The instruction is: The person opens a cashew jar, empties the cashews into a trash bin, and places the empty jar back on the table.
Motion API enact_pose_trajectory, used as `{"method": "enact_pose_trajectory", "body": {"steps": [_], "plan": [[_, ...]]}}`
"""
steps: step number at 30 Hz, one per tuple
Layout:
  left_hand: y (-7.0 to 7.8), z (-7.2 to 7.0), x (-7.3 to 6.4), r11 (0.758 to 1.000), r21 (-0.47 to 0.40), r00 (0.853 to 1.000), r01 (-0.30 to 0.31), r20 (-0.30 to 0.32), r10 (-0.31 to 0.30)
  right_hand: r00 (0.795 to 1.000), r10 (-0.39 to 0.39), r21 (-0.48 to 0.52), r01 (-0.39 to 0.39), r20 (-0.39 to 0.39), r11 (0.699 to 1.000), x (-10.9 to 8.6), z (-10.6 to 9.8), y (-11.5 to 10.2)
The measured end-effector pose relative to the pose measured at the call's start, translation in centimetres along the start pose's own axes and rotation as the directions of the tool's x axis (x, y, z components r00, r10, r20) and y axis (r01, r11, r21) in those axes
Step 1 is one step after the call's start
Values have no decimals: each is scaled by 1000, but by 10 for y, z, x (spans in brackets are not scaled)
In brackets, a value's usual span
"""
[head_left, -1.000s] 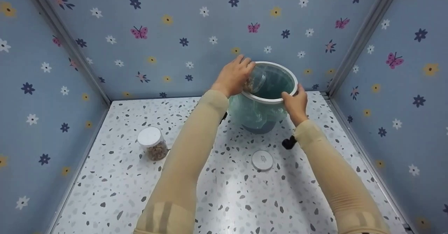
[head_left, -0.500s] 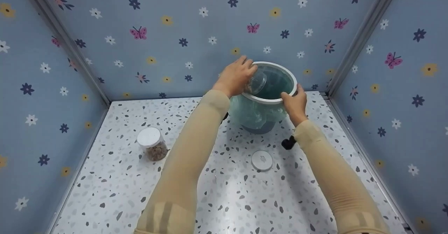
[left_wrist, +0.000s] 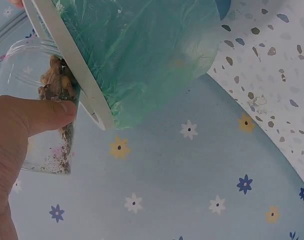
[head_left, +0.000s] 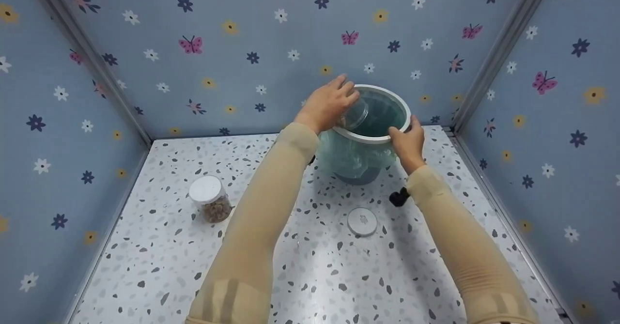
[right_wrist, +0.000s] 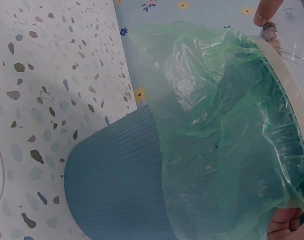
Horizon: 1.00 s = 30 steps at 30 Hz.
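Note:
My left hand (head_left: pixel 325 105) grips a clear plastic jar (left_wrist: pixel 22 70) tipped on its side, its mouth over the white rim (head_left: pixel 372 139) of a bin. Brown dried chunks and crumbs (left_wrist: pixel 57 82) lie along the jar's lower wall, the larger ones near its mouth. The ribbed blue bin (right_wrist: pixel 117 175) is lined with a thin green bag (right_wrist: pixel 211 150) that hangs down outside. Opposite, my right hand (head_left: pixel 408 144) holds the bin's rim, thumb on top and fingers outside. The bottom of the bin's inside is hidden.
A second jar (head_left: pixel 210 200) with a white lid and brown chunks stands at the left of the speckled table. In front of the bin lies a loose white lid (head_left: pixel 362 222). A small black object (head_left: pixel 399 197) shows beside the right sleeve. A flowered wall (head_left: pixel 290 33) rises close behind.
My left hand has shifted slightly right and tipped the jar a little more over the bin. Fewer brown chunks show in it in the head view. The right hand keeps its hold.

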State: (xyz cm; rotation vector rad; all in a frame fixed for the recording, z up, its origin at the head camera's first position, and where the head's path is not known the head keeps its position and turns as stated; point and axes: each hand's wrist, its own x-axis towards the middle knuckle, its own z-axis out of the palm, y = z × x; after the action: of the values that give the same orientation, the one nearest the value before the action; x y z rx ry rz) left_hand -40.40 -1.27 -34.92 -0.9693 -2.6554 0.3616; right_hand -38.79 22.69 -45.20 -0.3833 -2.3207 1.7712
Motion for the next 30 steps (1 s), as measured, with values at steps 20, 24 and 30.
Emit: {"method": "enact_pose_trajectory", "body": {"steps": [20,24,30], "plan": [[-2,-1,-1,973,-196,992,124,29,-121,1000,-1,16,1,10,1000,1,0,1],[-3,-1,-1,973,-199,993,119,21,-117,1000,-1,16,1,11,1000,2,0,1],[-3,-2,0,960,-250,992,125,8,-127,1000,-12,23,12,-2,1000,3,1,1]]}}
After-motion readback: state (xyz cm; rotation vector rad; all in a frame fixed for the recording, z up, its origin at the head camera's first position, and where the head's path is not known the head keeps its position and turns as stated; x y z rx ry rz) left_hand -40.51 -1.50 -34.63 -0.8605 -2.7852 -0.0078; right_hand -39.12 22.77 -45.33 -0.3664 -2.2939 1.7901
